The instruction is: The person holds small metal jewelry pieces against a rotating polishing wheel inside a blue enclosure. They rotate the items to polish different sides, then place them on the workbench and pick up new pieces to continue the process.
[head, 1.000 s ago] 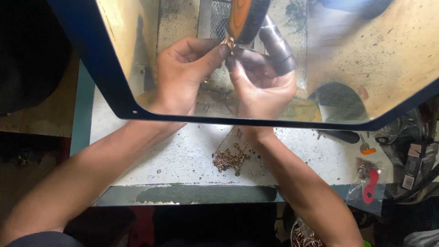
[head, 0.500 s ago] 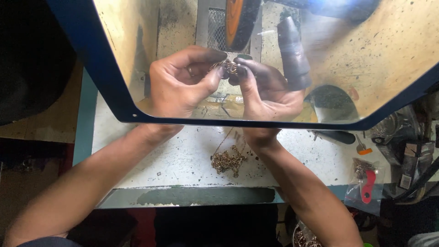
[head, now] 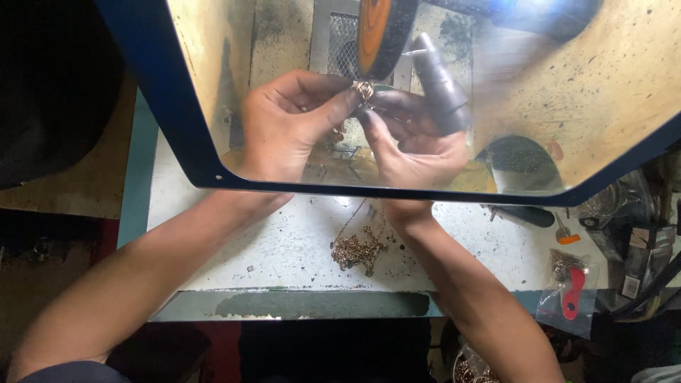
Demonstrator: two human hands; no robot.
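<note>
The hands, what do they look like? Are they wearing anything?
Both arms are bare to above the elbow. The left hand wears no glove. The right hand has a dark finger cover on one finger. The fingertips look grimy. A bit of dark sleeve shows at the left shoulder.

Head view. Behind a clear shield [head: 567, 113] with a blue frame [head: 163, 106], the left hand [head: 287, 131] and right hand [head: 415, 142] pinch a small metal piece [head: 364, 89] together, just below an orange wheel [head: 379, 35]. A chain pile [head: 358, 250] lies on the bench [head: 284, 248] between the forearms.
</note>
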